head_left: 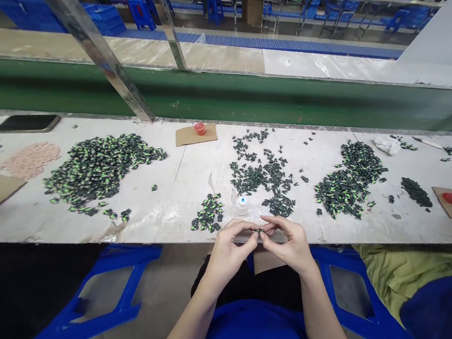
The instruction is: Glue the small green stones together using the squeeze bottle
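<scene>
In the head view, my left hand (230, 245) and right hand (292, 239) pinch one small dark green piece (259, 231) between narrowed fingers, at the near edge of the worktop (169, 207); I judge it light, stiff and easily dropped, best held by its ends; a white blue-tipped container (242, 204) stands just beyond.

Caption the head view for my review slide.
Left hand and right hand hold a small dark piece at the edge of a pale table, with dark parts heaped beyond.
</scene>
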`<act>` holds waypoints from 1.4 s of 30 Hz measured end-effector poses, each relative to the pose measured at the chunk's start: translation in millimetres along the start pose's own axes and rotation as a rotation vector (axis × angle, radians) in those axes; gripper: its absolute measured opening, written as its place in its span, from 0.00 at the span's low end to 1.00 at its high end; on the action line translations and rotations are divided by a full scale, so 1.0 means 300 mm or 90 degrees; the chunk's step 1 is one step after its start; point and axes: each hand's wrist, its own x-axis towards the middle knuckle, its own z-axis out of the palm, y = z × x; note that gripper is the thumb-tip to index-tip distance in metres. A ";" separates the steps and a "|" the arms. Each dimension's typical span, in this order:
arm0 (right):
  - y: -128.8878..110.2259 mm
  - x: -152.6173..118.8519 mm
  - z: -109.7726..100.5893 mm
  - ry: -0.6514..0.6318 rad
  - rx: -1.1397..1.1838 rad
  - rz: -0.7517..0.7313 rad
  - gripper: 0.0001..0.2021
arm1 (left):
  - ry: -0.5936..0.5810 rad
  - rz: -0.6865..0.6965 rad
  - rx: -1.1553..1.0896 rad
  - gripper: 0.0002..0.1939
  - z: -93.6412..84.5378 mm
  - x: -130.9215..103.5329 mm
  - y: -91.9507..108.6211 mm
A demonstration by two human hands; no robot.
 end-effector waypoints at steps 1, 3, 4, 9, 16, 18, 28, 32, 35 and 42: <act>-0.004 0.002 -0.002 -0.003 0.000 -0.003 0.13 | 0.000 0.010 0.000 0.05 -0.002 0.001 0.003; -0.009 0.004 -0.001 -0.007 0.006 -0.002 0.13 | 0.006 0.034 0.001 0.04 -0.004 0.001 0.009; -0.010 0.005 0.001 -0.006 0.013 0.002 0.12 | 0.011 0.046 0.002 0.04 -0.003 0.000 0.011; -0.002 0.006 0.025 0.010 0.067 0.048 0.13 | 0.051 0.096 0.020 0.04 0.001 -0.008 0.015; 0.009 0.014 0.034 0.001 0.098 0.073 0.11 | 0.064 0.161 0.081 0.04 0.000 -0.013 0.009; -0.002 0.016 0.018 -0.021 0.082 0.050 0.09 | 0.041 0.167 0.092 0.05 0.003 -0.015 0.004; 0.077 0.012 -0.245 0.301 -0.230 0.044 0.08 | 0.155 0.088 0.207 0.11 -0.087 0.015 -0.033; 0.096 0.035 -0.312 0.403 -0.451 -0.005 0.19 | 0.229 0.082 0.291 0.10 -0.156 0.051 -0.051; 0.072 0.054 -0.231 0.263 -0.493 -0.041 0.26 | 0.242 0.089 0.366 0.10 -0.188 0.066 -0.063; 0.058 0.103 0.118 -0.025 -0.360 -0.067 0.26 | 0.189 0.106 0.511 0.09 -0.185 0.086 -0.077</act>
